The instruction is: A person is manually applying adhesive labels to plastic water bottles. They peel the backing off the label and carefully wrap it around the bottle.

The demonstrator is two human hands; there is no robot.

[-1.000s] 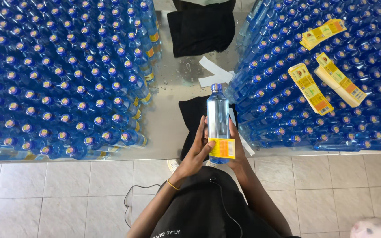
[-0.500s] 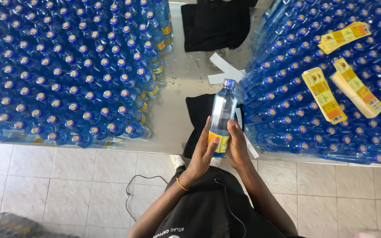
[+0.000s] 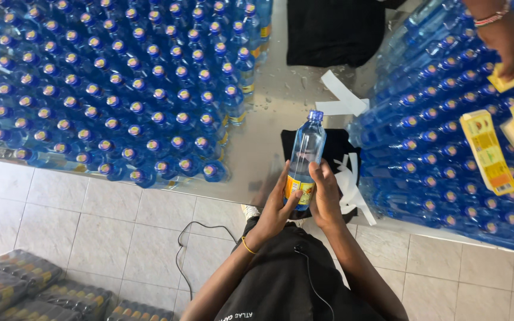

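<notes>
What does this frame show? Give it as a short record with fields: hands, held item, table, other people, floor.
left hand: grips the bottle's labelled lower part
right hand: pressed on the same label area
held item: blue-capped bottle, yellow label
table: massed blue bottles on both sides, label stacks on those at right
other people: another person's hand, top right
floor: wrapped bottle packs

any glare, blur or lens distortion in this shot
Head view: even daylight, with soft glare on the steel table between the bottle blocks. The bottle held by the left hand and right hand is sharp. Bottle rows lean outward at the edges, a wide-lens effect. A co-worker's hand at top right looks slightly soft.
</notes>
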